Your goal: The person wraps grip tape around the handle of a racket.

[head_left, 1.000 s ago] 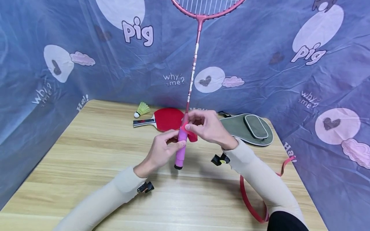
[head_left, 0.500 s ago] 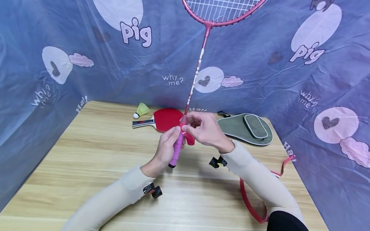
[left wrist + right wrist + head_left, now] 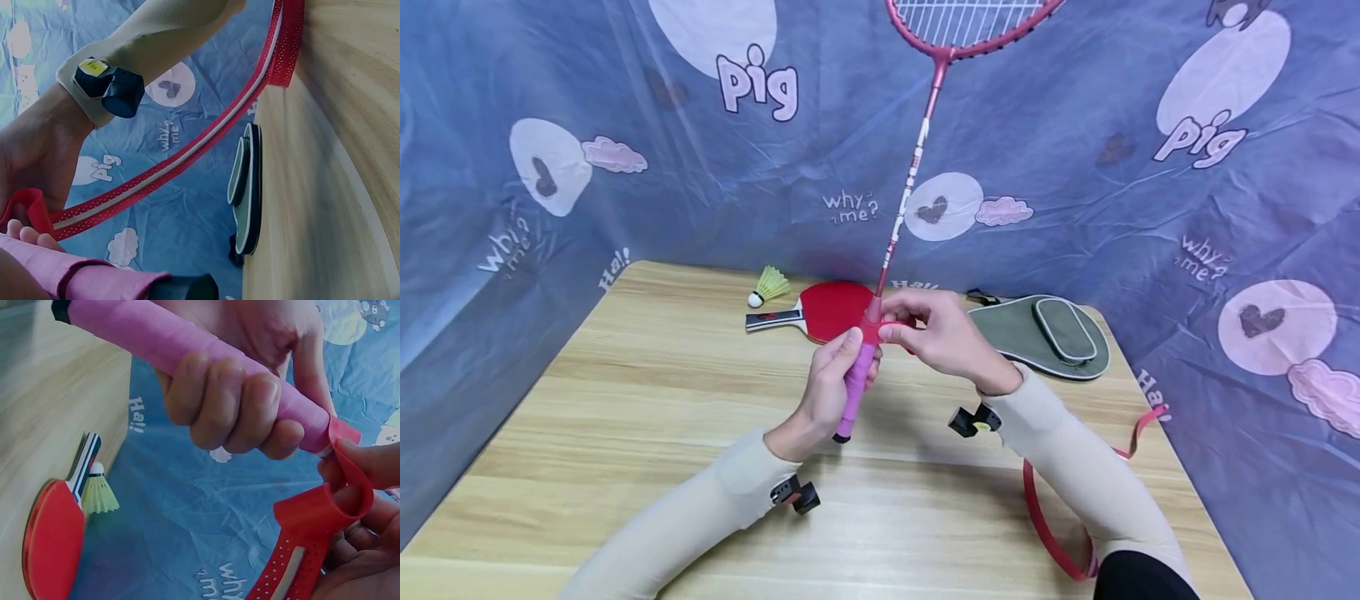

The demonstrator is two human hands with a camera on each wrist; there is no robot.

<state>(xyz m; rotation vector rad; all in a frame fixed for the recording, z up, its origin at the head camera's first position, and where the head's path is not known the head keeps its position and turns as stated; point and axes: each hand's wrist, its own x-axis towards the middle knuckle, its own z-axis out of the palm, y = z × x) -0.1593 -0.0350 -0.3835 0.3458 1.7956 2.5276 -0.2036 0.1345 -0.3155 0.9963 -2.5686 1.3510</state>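
A badminton racket [image 3: 901,218] is held upright with a slight tilt, its head cut off by the top of the head view. My left hand [image 3: 827,379] grips its purple handle [image 3: 140,337]; in the right wrist view the fingers curl round it. At the handle's upper end, red perforated grip tape [image 3: 306,512] lies against the cone. My right hand [image 3: 946,340] pinches this tape between thumb and fingers, where it loops over. From there the long strip [image 3: 165,175] hangs away, with a pale line down its back.
Behind the hands lie a red table tennis bat [image 3: 835,308], a yellow shuttlecock [image 3: 769,286] and a green bat case [image 3: 1037,337]. More red tape [image 3: 1045,525] curls on the wooden table [image 3: 647,433] under the right forearm. A blue patterned cloth [image 3: 700,183] surrounds the table.
My left hand has moved up the handle, its thumb now near the tape. The racket has tilted to the right at the top, and the red tape now covers the handle's upper end.
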